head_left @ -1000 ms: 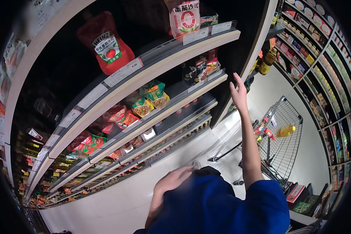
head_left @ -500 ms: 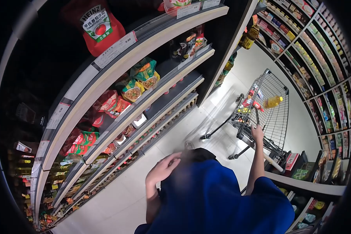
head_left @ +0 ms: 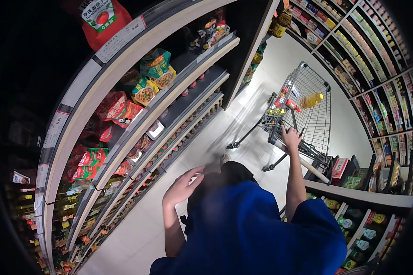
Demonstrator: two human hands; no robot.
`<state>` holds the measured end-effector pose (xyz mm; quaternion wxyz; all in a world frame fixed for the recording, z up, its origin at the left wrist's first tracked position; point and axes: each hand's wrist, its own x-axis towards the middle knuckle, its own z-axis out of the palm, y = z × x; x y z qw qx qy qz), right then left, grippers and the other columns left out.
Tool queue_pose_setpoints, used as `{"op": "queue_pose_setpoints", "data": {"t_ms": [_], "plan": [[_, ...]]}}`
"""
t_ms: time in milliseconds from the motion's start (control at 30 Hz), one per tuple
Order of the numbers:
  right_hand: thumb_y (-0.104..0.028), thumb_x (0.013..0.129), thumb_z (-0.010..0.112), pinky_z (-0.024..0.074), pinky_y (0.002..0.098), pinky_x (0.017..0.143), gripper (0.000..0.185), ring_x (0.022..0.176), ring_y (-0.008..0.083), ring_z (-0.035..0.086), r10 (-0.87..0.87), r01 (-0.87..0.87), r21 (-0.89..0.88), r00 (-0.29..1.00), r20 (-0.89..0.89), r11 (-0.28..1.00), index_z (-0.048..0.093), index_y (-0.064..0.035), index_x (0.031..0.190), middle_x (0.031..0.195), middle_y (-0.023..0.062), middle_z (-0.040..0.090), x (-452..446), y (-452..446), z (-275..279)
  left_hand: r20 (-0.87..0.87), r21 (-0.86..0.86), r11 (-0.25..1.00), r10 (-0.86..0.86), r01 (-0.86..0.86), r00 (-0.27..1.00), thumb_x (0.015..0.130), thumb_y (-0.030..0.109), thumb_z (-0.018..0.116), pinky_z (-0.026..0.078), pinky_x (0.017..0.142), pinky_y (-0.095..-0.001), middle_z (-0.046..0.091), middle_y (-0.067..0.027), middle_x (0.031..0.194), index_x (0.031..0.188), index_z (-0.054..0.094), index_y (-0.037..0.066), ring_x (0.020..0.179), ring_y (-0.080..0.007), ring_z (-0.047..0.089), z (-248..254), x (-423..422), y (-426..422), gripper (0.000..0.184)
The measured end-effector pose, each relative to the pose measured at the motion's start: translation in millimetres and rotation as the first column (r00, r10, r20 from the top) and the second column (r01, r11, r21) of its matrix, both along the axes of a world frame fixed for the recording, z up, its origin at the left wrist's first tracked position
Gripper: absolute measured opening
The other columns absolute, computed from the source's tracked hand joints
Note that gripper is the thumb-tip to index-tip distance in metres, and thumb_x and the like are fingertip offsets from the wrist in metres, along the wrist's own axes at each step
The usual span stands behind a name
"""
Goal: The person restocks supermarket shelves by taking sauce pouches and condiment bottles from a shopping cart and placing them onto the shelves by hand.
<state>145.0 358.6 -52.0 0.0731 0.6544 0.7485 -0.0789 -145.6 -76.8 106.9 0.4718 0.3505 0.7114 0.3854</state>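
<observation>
My right hand (head_left: 291, 137) is at the near end of a wire shopping cart (head_left: 319, 120), above its handle bar (head_left: 303, 162), with the fingers apart and bent slightly. Whether it touches the cart I cannot tell. In the cart lie a bottle of yellow oil (head_left: 311, 100) and a red-capped bottle (head_left: 293, 106), with other small packages beside them. My left hand (head_left: 182, 187) hangs in front of my body with its fingers spread and nothing in them, over the pale floor.
Curved shelves (head_left: 170, 98) on the left hold sauce pouches, among them a red ketchup pouch (head_left: 103, 23). Tall shelves (head_left: 353, 41) of packaged goods line the right. Bottles (head_left: 369, 233) stand on a lower shelf at the bottom right.
My right hand has come down from beside the shelf end to the cart's near end. My view has shifted, so the ketchup pouch sits higher and the cart further left. My left hand stays empty.
</observation>
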Motion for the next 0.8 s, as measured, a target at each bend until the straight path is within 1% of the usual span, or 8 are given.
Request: {"op": "queue_pose_setpoints", "data": {"t_ms": [167,233,333,433,567,700,767,800], "plan": [[-0.061,0.093,0.051,0.0375,0.0608,0.107,0.069,0.13,0.041,0.052,0.067,-0.073,-0.1,0.996,-0.065,0.992,0.056,-0.0075,0.136,0.133,0.022,0.062,-8,-16,14,0.076,-0.069,0.995,-0.062,0.067,0.995,0.104,0.034,0.056,0.05,0.1,-0.036,0.065,-0.0141,0.131,0.14,0.055,0.006,0.119,-0.0249,0.063,-36,21,38,0.045],[-0.055,0.091,0.06,0.0505,0.0499,0.096,0.067,0.107,0.0415,0.066,0.177,-0.191,-0.114,0.977,-0.122,0.975,0.055,-0.0076,0.138,0.111,0.0239,0.071,-4,-14,9,0.09,-0.076,0.99,-0.111,0.118,0.99,0.103,0.036,0.058,0.048,0.102,-0.0355,0.065,-0.0152,0.13,0.141,0.052,0.005,0.121,-0.0248,0.062,-51,36,64,0.05],[-0.044,0.091,0.066,0.0526,0.0452,0.089,0.058,0.1,0.0398,0.068,0.136,-0.281,-0.263,0.878,-0.459,0.923,0.059,-0.0034,0.131,0.103,0.026,0.071,2,-5,16,0.099,-0.191,0.957,-0.201,0.217,0.975,0.102,0.042,0.058,0.041,0.11,-0.0374,0.059,-0.0207,0.137,0.148,0.041,0.002,0.13,-0.0303,0.056,-49,62,115,0.064],[-0.04,0.093,0.063,0.0533,0.0439,0.085,0.052,0.093,0.0378,0.07,0.058,-0.218,-0.292,0.88,-0.471,0.931,0.06,-0.0032,0.13,0.096,0.0238,0.072,15,21,16,-0.147,-0.166,0.977,-0.158,0.133,0.976,0.101,0.048,0.056,0.036,0.114,-0.04,0.049,-0.0237,0.147,0.152,0.035,-0.001,0.138,-0.0348,0.047,-66,92,163,0.074],[-0.039,0.094,0.061,0.0535,0.0446,0.085,0.049,0.095,0.0376,0.07,0.087,-0.209,-0.26,0.907,-0.413,0.943,0.062,-0.0025,0.126,0.098,0.0215,0.073,47,68,-32,-0.228,-0.14,0.99,-0.015,-0.017,0.973,0.1,0.048,0.055,0.032,0.117,-0.0416,0.04,-0.0259,0.154,0.152,0.032,-0.003,0.143,-0.0385,0.038,-78,116,224,0.077],[-0.042,0.09,0.064,0.0504,0.0468,0.097,0.056,0.113,0.0407,0.064,0.098,-0.241,-0.421,0.938,-0.333,0.874,0.059,-0.0029,0.129,0.116,0.0282,0.067,70,110,-104,-0.449,-0.15,0.978,0.061,-0.142,0.892,0.097,0.039,0.06,0.049,0.097,-0.0484,0.061,-0.0252,0.13,0.138,0.05,-0.001,0.116,-0.0423,0.061,-103,130,260,0.058],[-0.043,0.089,0.063,0.0502,0.0469,0.098,0.058,0.114,0.0416,0.063,0.117,-0.236,-0.446,0.953,-0.278,0.863,0.058,-0.0027,0.13,0.12,0.0279,0.066,85,127,-153,-0.433,-0.194,0.935,0.19,-0.297,0.881,0.091,0.036,0.069,0.054,0.079,-0.0449,0.073,-0.0172,0.095,0.122,0.064,0.009,0.087,-0.0359,0.071,-115,128,269,0.041],[-0.043,0.089,0.063,0.0501,0.0469,0.098,0.059,0.115,0.042,0.062,0.129,-0.235,-0.46,0.959,-0.251,0.856,0.057,-0.0026,0.131,0.123,0.0277,0.065,94,135,-182,-0.466,-0.262,0.911,0.17,-0.319,0.868,0.091,0.036,0.07,0.055,0.078,-0.0442,0.073,-0.0156,0.09,0.119,0.066,0.01,0.084,-0.0345,0.072,-118,125,273,0.038]]}}
